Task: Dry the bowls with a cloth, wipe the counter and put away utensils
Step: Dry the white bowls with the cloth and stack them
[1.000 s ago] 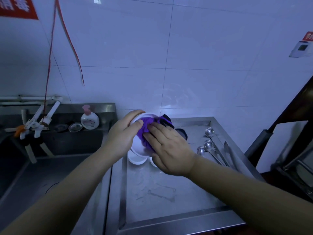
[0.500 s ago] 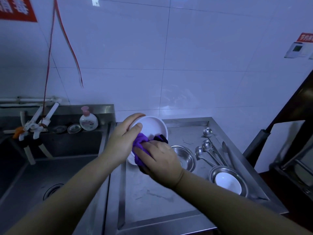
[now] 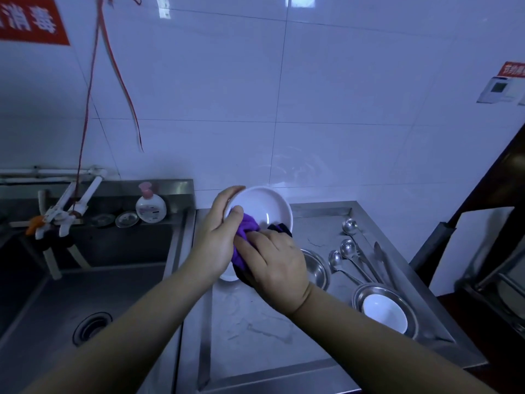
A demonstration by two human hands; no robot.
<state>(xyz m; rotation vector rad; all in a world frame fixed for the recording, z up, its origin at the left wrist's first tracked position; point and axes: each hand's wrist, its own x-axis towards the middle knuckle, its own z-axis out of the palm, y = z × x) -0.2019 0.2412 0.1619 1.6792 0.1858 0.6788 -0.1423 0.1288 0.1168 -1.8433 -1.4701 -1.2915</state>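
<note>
The left hand (image 3: 217,245) grips the rim of a round white ceramic bowl (image 3: 262,207), thumb inside, tilting it toward the camera above the stainless steel counter (image 3: 255,331). The right hand (image 3: 274,268), knuckles up, curls around a bunched purple cloth (image 3: 245,231) pressed against the bowl's near lip. To the right lie three steel ladles (image 3: 348,248); nearer right, a small white bowl (image 3: 385,314) sits in a steel dish (image 3: 360,294).

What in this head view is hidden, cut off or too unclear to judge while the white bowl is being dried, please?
- White bowl: lower rim hidden by the purple cloth and right hand.
- White dish on the counter: mostly hidden under the left hand; its kind is unclear.
- Red sign: cut off by the left edge.
- Wall device: display too small to read.
</note>
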